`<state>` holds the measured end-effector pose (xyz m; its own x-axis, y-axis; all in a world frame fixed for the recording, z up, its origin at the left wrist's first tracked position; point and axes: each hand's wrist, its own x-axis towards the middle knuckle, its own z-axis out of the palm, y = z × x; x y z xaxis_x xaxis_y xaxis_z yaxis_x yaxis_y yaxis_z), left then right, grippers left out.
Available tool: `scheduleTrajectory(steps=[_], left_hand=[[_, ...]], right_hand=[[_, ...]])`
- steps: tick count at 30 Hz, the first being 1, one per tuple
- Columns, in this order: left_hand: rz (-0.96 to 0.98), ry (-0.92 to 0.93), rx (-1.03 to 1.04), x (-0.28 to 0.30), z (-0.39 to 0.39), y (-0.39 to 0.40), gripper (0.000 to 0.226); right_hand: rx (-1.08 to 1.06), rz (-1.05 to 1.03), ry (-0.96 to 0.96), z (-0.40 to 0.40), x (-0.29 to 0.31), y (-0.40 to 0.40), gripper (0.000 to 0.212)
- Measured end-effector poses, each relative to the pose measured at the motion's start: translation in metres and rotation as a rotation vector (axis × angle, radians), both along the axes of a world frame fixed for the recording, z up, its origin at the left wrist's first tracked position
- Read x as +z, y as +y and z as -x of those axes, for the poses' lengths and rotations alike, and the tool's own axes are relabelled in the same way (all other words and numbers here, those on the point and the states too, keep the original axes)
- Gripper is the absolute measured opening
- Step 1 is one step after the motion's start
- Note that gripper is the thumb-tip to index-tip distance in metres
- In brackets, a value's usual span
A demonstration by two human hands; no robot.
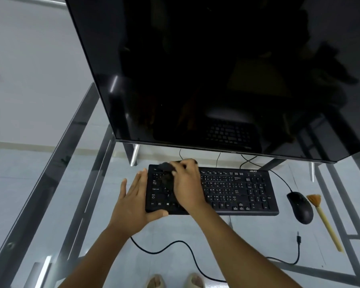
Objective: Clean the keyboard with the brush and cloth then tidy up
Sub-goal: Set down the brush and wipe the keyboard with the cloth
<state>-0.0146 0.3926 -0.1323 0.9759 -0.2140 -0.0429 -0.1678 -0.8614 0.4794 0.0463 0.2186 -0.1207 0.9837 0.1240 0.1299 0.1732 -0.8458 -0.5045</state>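
- Black rectangular plastic keyboard: lies flat on the clear glass bench, just in front of the large dark monitor, slightly askew.
- Dark crumpled cloth: bunched on the far-left corner of the keys, blurred at the edges, so likely mid-wipe.
- Right hand: fingers curled round the cloth, pressing it down onto the key rows.
- Left hand: fingers straight and together along the keyboard's left edge, thumb under the near corner, bracing rather than gripping.
- Best done with light, even pressure, row by row from this left end toward the number pad, so no keys get skipped.
- Worth keeping the bracing hand in place; glass is probably slippery and the keyboard could skate toward the monitor's metal feet.
- Refold to a fresh face if dust builds up; cannot tell from here how dirty the cloth is.
- Pale wooden-handled brush with tan bristles: lies idle on the bench at the right, just beside the black mouse, which suggests brushing is already done.
- Loose black cable: trails across the near bench.
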Motion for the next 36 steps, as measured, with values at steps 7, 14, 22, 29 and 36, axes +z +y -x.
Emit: scheduleTrajectory(steps=[7,14,22,29,36], left_hand=[[-0.042,0.023,-0.198,0.008,-0.025,0.006,0.14],[0.046,0.05,-0.173,0.004,-0.025,0.007,0.143],[0.045,0.077,-0.163,0.003,-0.025,0.007,0.143],[0.02,0.089,-0.178,0.008,-0.025,0.006,0.136],[0.006,-0.043,-0.051,0.029,-0.016,-0.036,0.088]], right_hand=[[0.441,-0.046,0.137,0.063,0.018,0.0,0.018],[-0.022,-0.008,0.012,0.044,0.002,-0.036,0.037],[-0.129,-0.078,0.053,0.046,-0.002,-0.05,0.032],[-0.137,-0.102,0.073,0.062,0.013,-0.056,0.052],[-0.174,0.079,0.12,0.083,0.008,-0.066,0.021]])
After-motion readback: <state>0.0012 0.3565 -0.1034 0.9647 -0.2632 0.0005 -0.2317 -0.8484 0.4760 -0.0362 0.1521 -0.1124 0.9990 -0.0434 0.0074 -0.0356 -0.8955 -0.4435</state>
